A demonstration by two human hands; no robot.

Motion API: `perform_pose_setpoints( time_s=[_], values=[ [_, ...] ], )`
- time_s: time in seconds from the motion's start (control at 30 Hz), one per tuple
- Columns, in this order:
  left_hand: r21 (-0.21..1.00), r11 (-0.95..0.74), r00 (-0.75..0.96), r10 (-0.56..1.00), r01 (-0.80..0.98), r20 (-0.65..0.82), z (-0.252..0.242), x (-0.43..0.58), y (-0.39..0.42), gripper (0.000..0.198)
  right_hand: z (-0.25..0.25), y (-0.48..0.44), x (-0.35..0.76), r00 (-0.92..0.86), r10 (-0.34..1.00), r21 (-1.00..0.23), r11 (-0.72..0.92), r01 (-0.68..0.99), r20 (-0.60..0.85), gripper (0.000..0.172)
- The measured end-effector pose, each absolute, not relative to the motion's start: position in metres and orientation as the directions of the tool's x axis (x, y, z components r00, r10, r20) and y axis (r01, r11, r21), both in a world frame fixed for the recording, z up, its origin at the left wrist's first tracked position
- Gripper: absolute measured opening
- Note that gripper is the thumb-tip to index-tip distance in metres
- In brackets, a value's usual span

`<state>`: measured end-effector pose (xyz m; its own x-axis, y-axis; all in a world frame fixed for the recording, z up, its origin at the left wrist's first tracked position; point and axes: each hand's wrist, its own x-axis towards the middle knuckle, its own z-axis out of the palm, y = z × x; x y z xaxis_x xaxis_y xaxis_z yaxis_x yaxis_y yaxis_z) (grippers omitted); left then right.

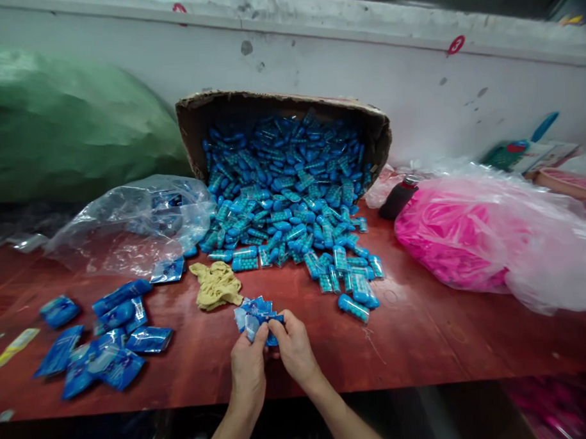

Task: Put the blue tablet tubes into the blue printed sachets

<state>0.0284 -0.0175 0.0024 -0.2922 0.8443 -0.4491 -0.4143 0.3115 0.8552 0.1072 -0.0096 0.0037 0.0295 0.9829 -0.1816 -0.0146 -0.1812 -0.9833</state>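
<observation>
Both my hands meet over the front of the red table, holding a small bunch of blue printed packets. My left hand pinches the bunch from the left, thumb on top. On the other side my right hand grips it with the fingers closed; its fingertips are partly hidden. Just behind the hands lies a crumpled yellow cloth-like piece. Off to the left, several filled blue packets lie in a loose pile. Capsule-shaped clear-and-blue containers with small beads lie to the right.
A cardboard box on its side spills many blue containers onto the table. A clear plastic bag and a large green sack are at left. A bag of pink items and a dark bottle stand right.
</observation>
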Motion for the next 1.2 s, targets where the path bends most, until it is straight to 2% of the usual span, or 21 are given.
perform_pose_setpoints(
  time_s=[0.17,0.3,0.4,0.5,0.57,0.6,0.67,0.73,0.77,0.83,0.9,1.03,1.1,1.2],
  values=[
    [0.767,0.336,-0.284,0.788,-0.546,-0.547,0.008,0.035,-0.015,0.037,0.007,-0.012,0.106,0.149,0.987,-0.984,-0.081,0.158,-0.057,0.023],
    [0.761,0.365,-0.27,0.781,-0.536,-0.564,0.01,0.037,-0.015,0.04,0.006,-0.014,0.11,0.109,0.99,-0.991,-0.101,0.087,-0.092,0.023],
    [0.74,0.462,-0.098,0.813,-0.489,-0.573,0.015,0.032,-0.017,0.04,0.007,-0.015,0.119,0.07,0.99,-0.989,-0.125,0.073,-0.12,0.023],
    [0.693,0.581,0.078,0.787,-0.426,-0.612,0.021,0.024,-0.019,0.038,0.014,-0.016,0.136,0.05,0.999,-0.957,-0.025,0.289,-0.011,0.034],
    [0.679,0.601,0.098,0.775,-0.421,-0.624,0.022,0.018,-0.02,0.034,0.019,-0.016,0.156,0.024,0.995,-0.855,0.069,0.514,0.095,0.037],
    [0.675,0.599,0.093,0.774,-0.431,-0.627,0.022,0.016,-0.021,0.031,0.021,-0.015,0.169,0.033,0.987,-0.761,0.099,0.642,0.156,0.033],
    [0.66,0.593,0.09,0.771,-0.46,-0.63,0.019,0.012,-0.023,0.028,0.021,-0.014,0.196,0.125,0.97,-0.508,-0.002,0.861,0.209,0.014],
    [0.641,0.588,0.099,0.77,-0.493,-0.631,0.014,0.009,-0.024,0.027,0.017,-0.013,0.219,0.243,0.961,-0.239,-0.208,0.948,0.129,0.021],
    [0.629,0.589,0.101,0.766,-0.507,-0.635,0.012,0.008,-0.025,0.026,0.014,-0.011,0.225,0.251,0.964,-0.147,-0.237,0.96,0.089,0.025],
    [0.594,0.603,0.101,0.742,-0.532,-0.663,0.01,0.006,-0.026,0.022,0.01,-0.008,0.226,0.246,0.969,-0.047,-0.245,0.968,0.026,0.033],
    [0.546,0.632,0.108,0.702,-0.549,-0.704,0.012,0.005,-0.026,0.018,0.01,-0.003,0.215,0.217,0.976,-0.076,-0.217,0.973,-0.017,0.032],
    [0.504,0.653,0.077,0.65,-0.565,-0.756,0.018,0.004,-0.027,0.019,0.015,0.012,0.187,0.134,0.989,-0.249,-0.143,0.958,-0.055,0.026],
    [0.52,0.639,0.055,0.659,-0.568,-0.75,0.018,0.003,-0.029,0.02,0.015,0.02,0.184,0.129,0.989,-0.405,-0.148,0.902,-0.076,0.032],
    [0.549,0.616,0.045,0.688,-0.565,-0.725,0.014,0.002,-0.031,0.019,0.011,0.027,0.19,0.105,0.984,-0.66,-0.175,0.731,-0.144,0.033]
  ],
)
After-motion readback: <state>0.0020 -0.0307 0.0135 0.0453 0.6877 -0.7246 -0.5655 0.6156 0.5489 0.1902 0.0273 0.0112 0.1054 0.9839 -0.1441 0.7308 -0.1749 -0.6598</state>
